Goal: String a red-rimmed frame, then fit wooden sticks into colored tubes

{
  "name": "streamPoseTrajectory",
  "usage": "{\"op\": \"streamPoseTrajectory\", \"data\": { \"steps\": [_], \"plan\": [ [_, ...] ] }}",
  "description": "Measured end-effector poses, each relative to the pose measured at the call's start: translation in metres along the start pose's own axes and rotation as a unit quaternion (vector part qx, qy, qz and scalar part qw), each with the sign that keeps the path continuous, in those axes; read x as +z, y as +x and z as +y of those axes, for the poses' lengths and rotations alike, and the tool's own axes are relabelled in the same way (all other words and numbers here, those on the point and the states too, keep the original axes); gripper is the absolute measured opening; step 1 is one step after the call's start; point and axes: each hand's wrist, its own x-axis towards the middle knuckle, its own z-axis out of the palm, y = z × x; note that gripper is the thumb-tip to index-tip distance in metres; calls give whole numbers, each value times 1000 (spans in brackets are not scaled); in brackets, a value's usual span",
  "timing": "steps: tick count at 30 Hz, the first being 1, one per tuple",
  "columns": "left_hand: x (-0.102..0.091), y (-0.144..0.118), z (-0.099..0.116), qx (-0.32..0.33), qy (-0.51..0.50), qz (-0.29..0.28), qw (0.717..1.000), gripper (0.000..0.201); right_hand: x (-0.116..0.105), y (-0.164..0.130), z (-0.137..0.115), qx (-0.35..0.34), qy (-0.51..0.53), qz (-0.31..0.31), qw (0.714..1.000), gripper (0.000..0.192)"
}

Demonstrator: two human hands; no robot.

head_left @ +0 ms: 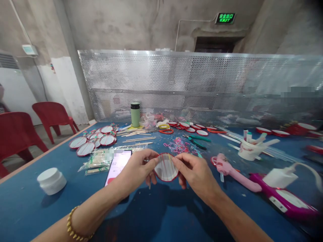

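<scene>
A perforated metal panel (pixel 156 80) stands behind the blue desk (pixel 156 216). The red-rimmed disc (pixel 165 170) is held above the desk's near middle, between the left grip (pixel 141 164) and the right grip (pixel 195 170); thin strands cross its pale face, including a yellow strand (pixel 170 159). For steady handling, support opposite edges, apply light, even pressure, and avoid dragging the strands. Left grip: nearly closed, pinching the left edge. Right grip: similarly narrow, pinching the right edge near the yellow strand.
</scene>
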Motion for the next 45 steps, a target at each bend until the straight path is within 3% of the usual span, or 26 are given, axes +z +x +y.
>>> {"op": "streamPoseTrajectory", "data": {
  "steps": [10, 28, 45],
  "plan": [
    [6, -4, -6, -74, -118, -100, 985, 24, -2, 2, -2, 11, 72, 41, 996, 40],
    [8, -6, -4, -91, -132, -101, 982, 26, -1, 1, -4, 29, 92, 52, 994, 30],
    [16, -8, -9, -77, -162, -82, 980, 25, 4, 2, 5, 61, 203, 31, 977, 34]
  ]
}}
